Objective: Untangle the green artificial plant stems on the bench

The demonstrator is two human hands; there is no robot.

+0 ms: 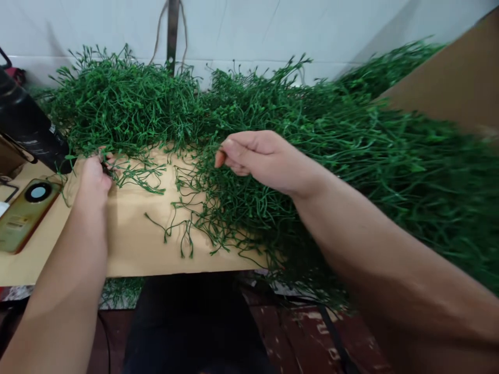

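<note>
Thin, wiry green artificial stems, glossy like plastic and forked into small tufts at their tips, lie in a springy, tangled heap (370, 150) that spreads across the right side and back of the table (136, 254), whose top is a smooth tan sheet like cardboard or paper. A bushier green clump (128, 98) rises at the back left, its curled ends pointing every way, and a few loose green strands (188, 236) straggle over the bare tan surface near the front edge. The left hand (95, 169) is curled round a small bunch of green stems (142, 176), which fan out rightward from its fingers. The right hand (253, 150) has thumb and fingers drawn together at the edge of the big heap; whether a strand is pinched there cannot be told. Beyond the left hand stands a black cylindrical bottle (31, 122) with pale lettering, its contents hidden. Nearer, an olive-gold phone (29, 213) with a round black camera ring lies flat. At the upper right, a flat brown cardboard panel (460, 67) slants over the stems; whether it belongs to a box is unclear. Behind runs a shiny white wall (241, 31), crossed by an upright dark metal strip (173, 36) with holes.
</note>
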